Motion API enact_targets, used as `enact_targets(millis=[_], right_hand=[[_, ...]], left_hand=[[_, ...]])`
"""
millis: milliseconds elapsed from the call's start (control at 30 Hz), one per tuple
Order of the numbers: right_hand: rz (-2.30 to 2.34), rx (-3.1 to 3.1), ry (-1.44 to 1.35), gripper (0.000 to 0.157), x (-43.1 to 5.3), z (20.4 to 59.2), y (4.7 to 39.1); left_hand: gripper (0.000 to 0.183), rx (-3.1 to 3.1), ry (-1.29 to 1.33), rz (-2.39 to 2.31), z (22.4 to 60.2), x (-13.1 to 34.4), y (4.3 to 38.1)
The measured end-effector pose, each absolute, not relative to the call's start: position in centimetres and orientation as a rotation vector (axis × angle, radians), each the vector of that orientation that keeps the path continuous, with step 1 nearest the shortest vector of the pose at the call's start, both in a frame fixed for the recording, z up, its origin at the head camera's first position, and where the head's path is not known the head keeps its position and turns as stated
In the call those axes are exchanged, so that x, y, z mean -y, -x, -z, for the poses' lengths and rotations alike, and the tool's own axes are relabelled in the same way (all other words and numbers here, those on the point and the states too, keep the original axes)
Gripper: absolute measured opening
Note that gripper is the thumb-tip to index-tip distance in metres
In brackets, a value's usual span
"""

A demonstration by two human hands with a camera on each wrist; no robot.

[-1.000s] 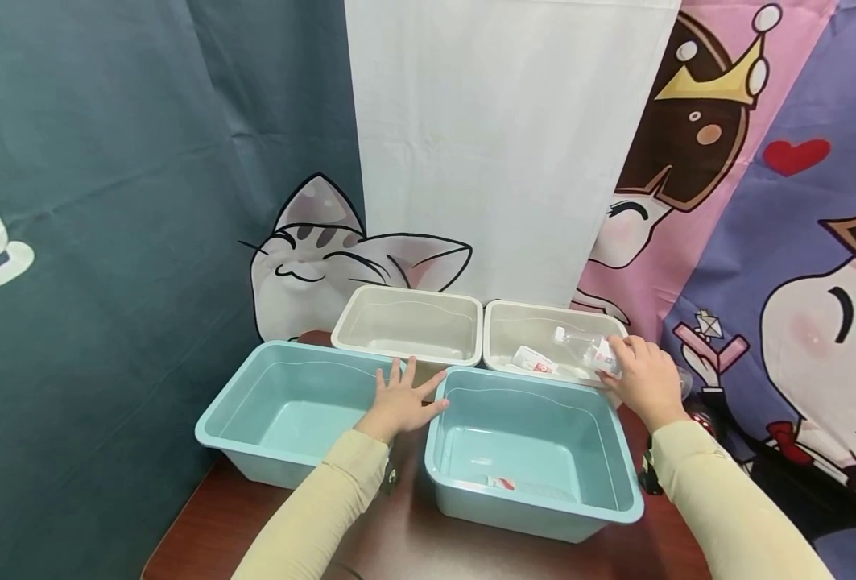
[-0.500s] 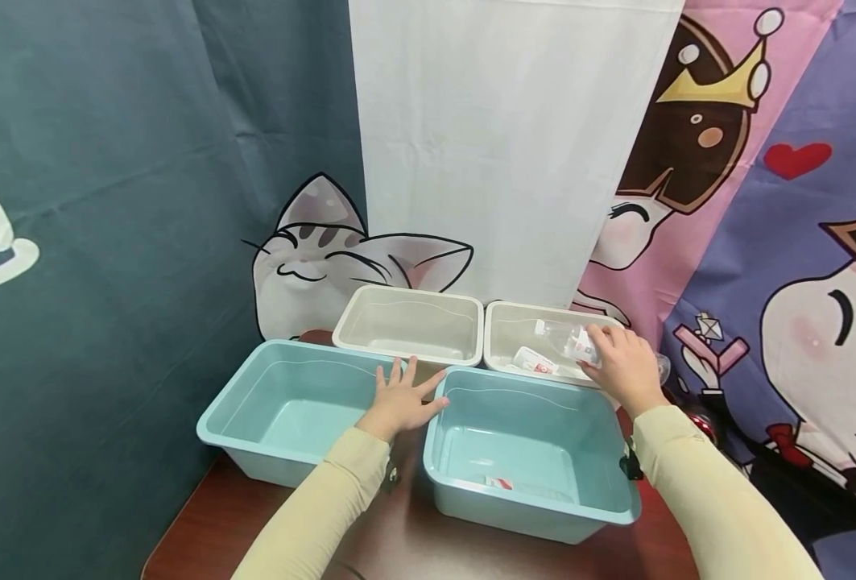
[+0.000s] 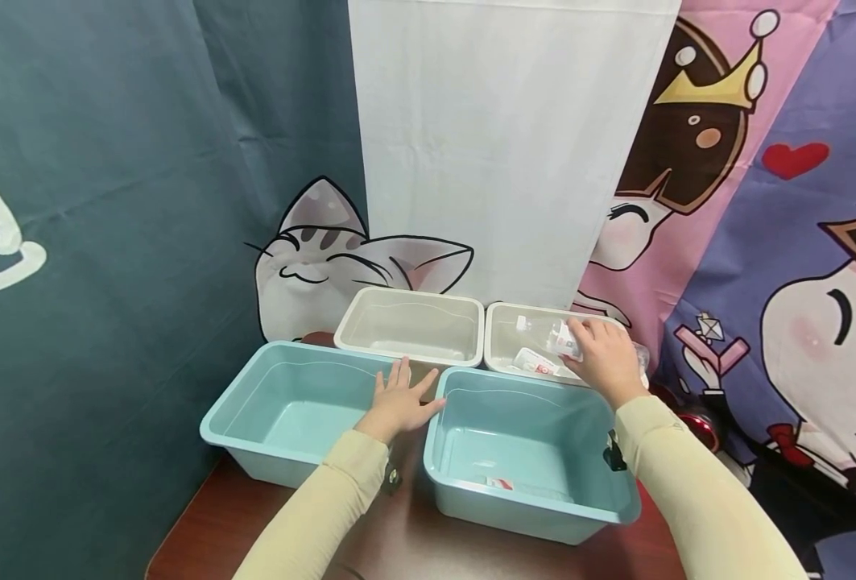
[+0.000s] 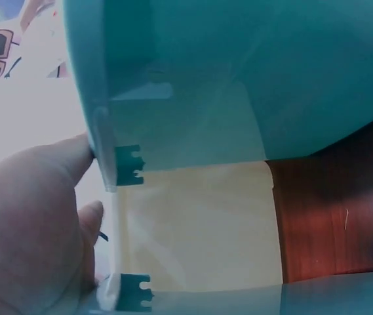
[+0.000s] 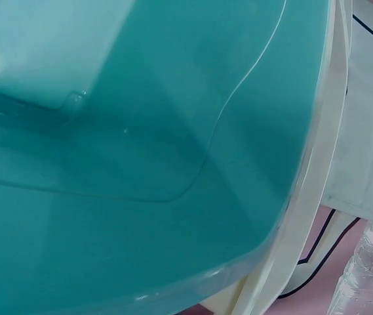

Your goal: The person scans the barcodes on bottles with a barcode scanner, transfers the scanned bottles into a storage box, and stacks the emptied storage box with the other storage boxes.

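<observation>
My right hand (image 3: 605, 358) grips a clear plastic bottle (image 3: 564, 340) with a white label. The bottle lies sideways over the right beige bin (image 3: 500, 330), its white cap pointing left. In the right wrist view, part of the clear bottle (image 5: 366, 269) shows at the right edge. Inside that beige bin lies another item with a white and red label (image 3: 535, 361). My left hand (image 3: 399, 403) is spread between the left blue tub (image 3: 304, 419) and the right blue tub (image 3: 529, 411). In the left wrist view, a digit of the left hand (image 4: 29, 216) touches a tub's rim.
A left beige bin (image 3: 413, 326) stands behind the blue tubs. On the floor of the right blue tub lies a clear item with a red and white label (image 3: 500, 483). Everything stands on a brown table (image 3: 399, 548), with printed curtains (image 3: 500, 161) behind.
My right hand has moved left with the bottle, bringing it further over the right beige bin. The left hand has stayed in nearly the same place.
</observation>
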State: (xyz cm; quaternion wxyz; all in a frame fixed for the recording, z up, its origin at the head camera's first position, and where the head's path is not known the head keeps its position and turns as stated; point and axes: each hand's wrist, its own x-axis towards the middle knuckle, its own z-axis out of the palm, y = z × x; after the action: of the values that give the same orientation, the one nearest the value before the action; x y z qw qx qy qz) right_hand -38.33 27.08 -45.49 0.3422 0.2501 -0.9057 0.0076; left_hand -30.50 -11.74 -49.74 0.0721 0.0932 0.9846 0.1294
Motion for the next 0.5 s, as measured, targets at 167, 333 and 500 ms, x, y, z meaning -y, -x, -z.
enact_targets(millis=[167,333,500], right_hand=[[-0.023,2.353,-0.633,0.07,-26.8,45.4,38.3],[-0.028,2.389,-0.625,0.071,-26.4,45.1,38.2],[-0.034,2.401,-0.633,0.071,-26.2,44.8,38.0]], left_hand=[[0.074,-2.942,-0.255,-0.404,49.2,12.0,29.9],[0.081,-2.952,-0.253,-0.351,49.1,12.7,29.5],[0.084,-2.93,-0.283,-0.333,48.6,13.7,29.4]])
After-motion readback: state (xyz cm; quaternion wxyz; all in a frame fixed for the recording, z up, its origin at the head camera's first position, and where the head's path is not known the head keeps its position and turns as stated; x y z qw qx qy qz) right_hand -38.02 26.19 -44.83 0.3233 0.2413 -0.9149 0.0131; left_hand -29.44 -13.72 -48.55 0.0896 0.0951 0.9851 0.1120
